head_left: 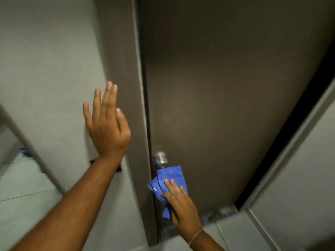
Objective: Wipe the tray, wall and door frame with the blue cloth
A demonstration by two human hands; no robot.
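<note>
My right hand (178, 203) presses the folded blue cloth (171, 175) flat against the dark brown door (226, 96), just below the silver door knob (160, 158). The cloth sits next to the door's left edge, beside the brown door frame (123, 60). My left hand (106, 124) is raised with fingers spread and holds nothing; it rests on or hovers over the grey wall (47, 69) at the frame's left edge. No tray is in view.
A second grey frame and wall panel (297, 178) run along the right side. Light floor tiles (233, 232) lie below the door. On the left, an opening shows pale floor (23, 180) and a small blue object (25, 151).
</note>
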